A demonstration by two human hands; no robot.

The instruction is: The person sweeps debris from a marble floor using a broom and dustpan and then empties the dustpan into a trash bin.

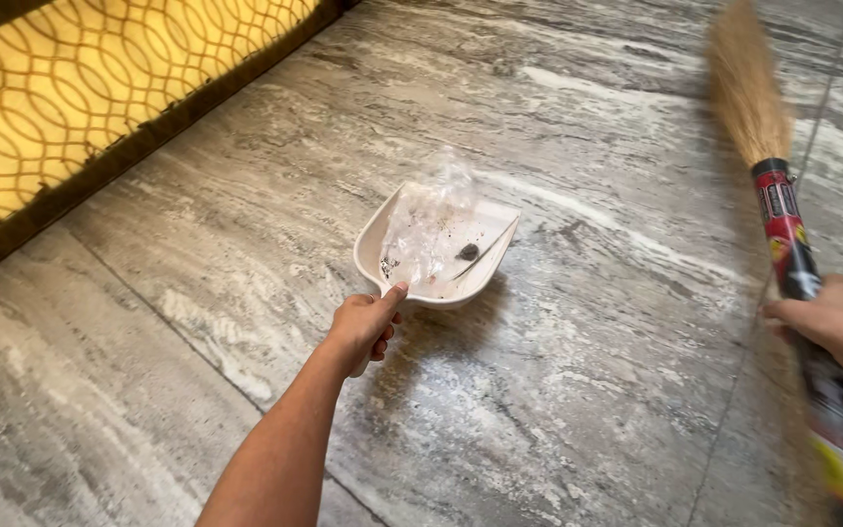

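Note:
My left hand grips the short handle of a white plastic dustpan, held just above the grey marble floor. In the pan lie a crumpled clear plastic bag and some dark bits of dirt. At the right edge my right hand is closed around the red and black handle of a grass broom. Its straw-coloured bristles point up and away from me and look blurred. The broom is well to the right of the dustpan and does not touch it.
The grey veined marble floor fills most of the view. A yellow patterned cloth with a dark fringe runs along the upper left, its lower edge meeting the floor.

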